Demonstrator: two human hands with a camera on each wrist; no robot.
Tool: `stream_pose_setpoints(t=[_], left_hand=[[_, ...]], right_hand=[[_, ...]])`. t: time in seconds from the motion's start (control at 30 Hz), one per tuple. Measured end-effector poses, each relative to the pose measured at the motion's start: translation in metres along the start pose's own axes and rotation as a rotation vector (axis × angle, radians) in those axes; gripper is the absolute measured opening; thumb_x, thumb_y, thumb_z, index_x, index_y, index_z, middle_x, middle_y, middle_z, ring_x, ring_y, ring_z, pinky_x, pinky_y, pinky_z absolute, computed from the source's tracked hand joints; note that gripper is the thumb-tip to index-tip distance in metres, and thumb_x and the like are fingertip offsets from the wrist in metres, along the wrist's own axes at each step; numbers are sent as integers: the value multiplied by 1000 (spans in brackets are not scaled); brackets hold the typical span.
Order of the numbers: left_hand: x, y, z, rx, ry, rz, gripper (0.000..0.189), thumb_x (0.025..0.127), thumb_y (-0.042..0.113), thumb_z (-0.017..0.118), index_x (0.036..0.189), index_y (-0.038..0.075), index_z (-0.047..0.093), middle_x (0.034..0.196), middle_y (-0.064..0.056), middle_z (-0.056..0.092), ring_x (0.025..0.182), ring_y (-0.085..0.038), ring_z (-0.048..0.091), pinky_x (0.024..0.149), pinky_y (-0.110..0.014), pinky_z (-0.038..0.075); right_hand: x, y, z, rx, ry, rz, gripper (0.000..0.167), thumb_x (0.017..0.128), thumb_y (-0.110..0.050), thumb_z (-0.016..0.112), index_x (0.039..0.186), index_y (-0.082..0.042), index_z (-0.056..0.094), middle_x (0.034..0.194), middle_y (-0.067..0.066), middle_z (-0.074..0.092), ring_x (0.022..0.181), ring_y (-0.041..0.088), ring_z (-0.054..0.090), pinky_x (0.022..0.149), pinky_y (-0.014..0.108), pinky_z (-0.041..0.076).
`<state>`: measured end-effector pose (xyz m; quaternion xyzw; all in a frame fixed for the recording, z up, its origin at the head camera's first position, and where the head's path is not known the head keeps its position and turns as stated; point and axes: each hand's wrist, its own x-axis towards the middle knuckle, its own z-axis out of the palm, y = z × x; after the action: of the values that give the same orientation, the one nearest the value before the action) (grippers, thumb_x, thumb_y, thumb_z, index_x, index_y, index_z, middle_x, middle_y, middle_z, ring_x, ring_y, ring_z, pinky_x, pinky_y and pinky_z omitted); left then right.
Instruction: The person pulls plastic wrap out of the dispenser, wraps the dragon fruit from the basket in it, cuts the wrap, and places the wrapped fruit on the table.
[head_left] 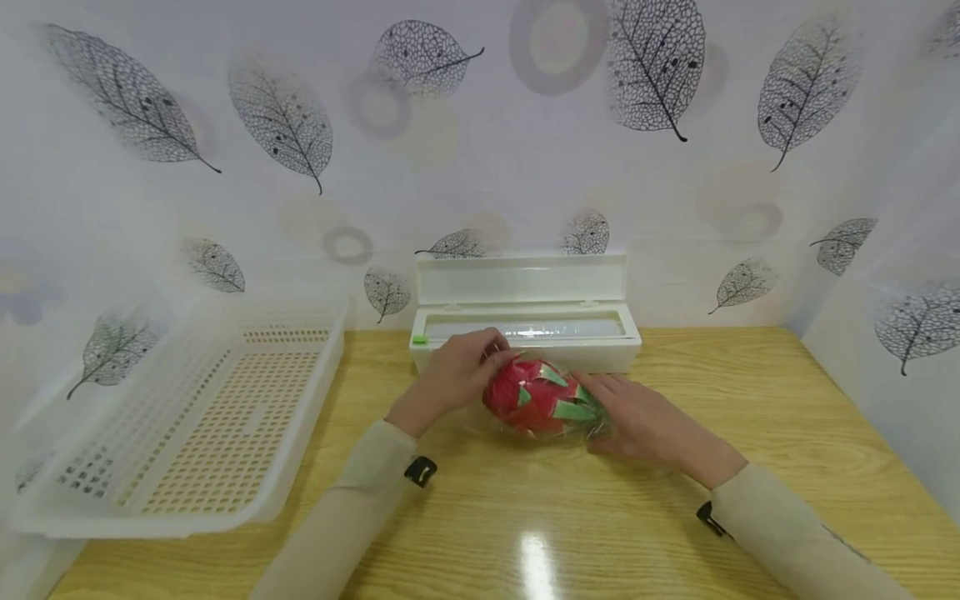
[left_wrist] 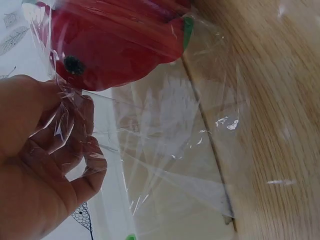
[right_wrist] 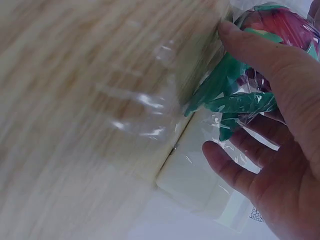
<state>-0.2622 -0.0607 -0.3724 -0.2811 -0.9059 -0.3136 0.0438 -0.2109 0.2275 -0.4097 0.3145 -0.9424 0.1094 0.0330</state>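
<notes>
red oval green-tipped dragon fruit [head_left: 534, 395] is between left hand [head_left: 459, 371], pinching clear plastic film [left_wrist: 225, 122], and right hand [head_left: 648, 423], grasping it.

I am seeing a smooth, glossy surface on the dragon fruit [head_left: 525, 393] and touching thin, clear plastic film [left_wrist: 172, 115] that is glinting in creases around it. The wood-grained table [head_left: 465, 525] is shining smoothly on the near side. The far box [head_left: 611, 358] is looking like smooth plastic, the left basket [head_left: 306, 427] like perforated plastic, while I am wearing matt cloth sleeves [head_left: 337, 512].
</notes>
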Motion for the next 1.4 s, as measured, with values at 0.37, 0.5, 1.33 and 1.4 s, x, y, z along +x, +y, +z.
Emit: stream_pose_setpoints(t=[0.37,0.5,1.33,1.4], left_hand=[[10,-9,-2,-73,7,-20,14,104,23,59,107,12,67,98,-2,74,86,-13,68,72,-23,58],[9,-13,-10,-103,91,-27,19,105,25,57,114,11,68,106,-3,74,97,-16,69,85,-31,59],[-41,-9,-4,-22,-173,226,80,85,21,83,153,12,42,159,-12,38,144,-30,45,111,-44,49],[-40,-7,-3,-24,-161,232,76,87,22,81,152,10,43,158,-12,40,144,-29,45,112,-42,48]], right_hand=[[10,4,-2,22,31,0,74,81,-15,85,145,-3,48,132,17,66,120,37,65,99,54,55],[11,4,-3,12,31,-27,77,82,-17,85,147,-3,47,134,19,65,120,38,65,99,55,55],[19,2,-6,12,8,-14,86,75,-19,91,148,-6,48,134,18,65,122,38,63,99,55,55],[20,2,-6,28,6,-16,85,75,-16,90,148,-5,48,136,19,64,122,39,63,99,55,55]])
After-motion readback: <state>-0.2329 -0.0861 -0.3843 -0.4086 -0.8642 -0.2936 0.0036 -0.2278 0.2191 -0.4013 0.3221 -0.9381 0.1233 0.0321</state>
